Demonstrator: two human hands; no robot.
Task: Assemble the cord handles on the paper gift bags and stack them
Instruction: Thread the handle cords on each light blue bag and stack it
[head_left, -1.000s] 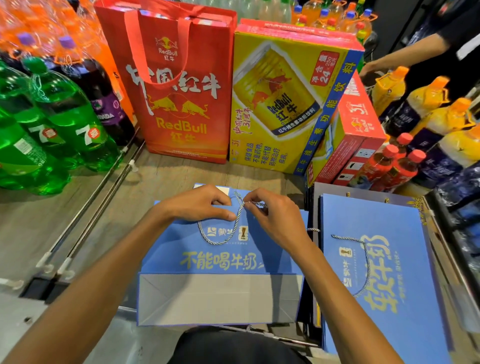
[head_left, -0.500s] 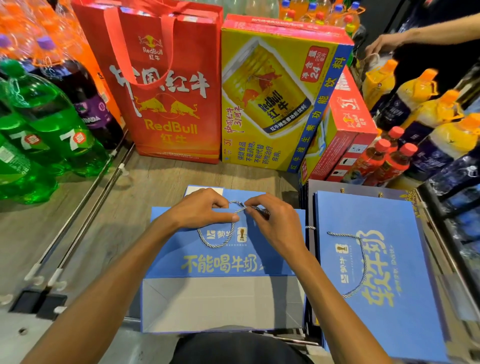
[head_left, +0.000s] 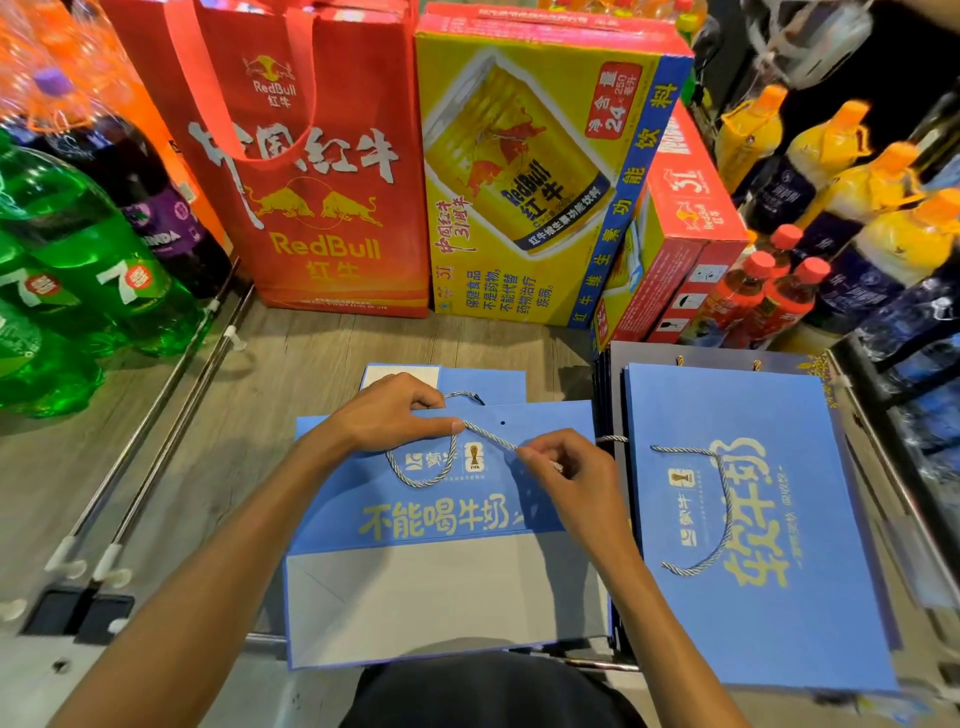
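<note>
A flat blue paper gift bag (head_left: 441, 519) with yellow lettering lies in front of me on the wooden shelf. A grey-white twisted cord (head_left: 415, 475) loops over its upper face. My left hand (head_left: 384, 421) pinches the cord at the bag's top edge, near a small punched hole (head_left: 502, 423). My right hand (head_left: 563, 467) pinches the cord's free end, drawn taut down to the right. Right of it lies a stack of blue bags (head_left: 753, 519) with a cord handle (head_left: 711, 514) on the top one.
A red RedBull bag (head_left: 306, 171), a yellow RedBull carton (head_left: 530, 182) and a red box (head_left: 675, 234) stand behind. Green and purple soda bottles (head_left: 88, 260) fill the left, yellow and red drink bottles (head_left: 831, 208) the right. Metal rails (head_left: 171, 405) run down the left shelf.
My right hand has pulled away to the right and down, drawing the cord's end out taut. The left hand stays pinching at the bag's top edge.
</note>
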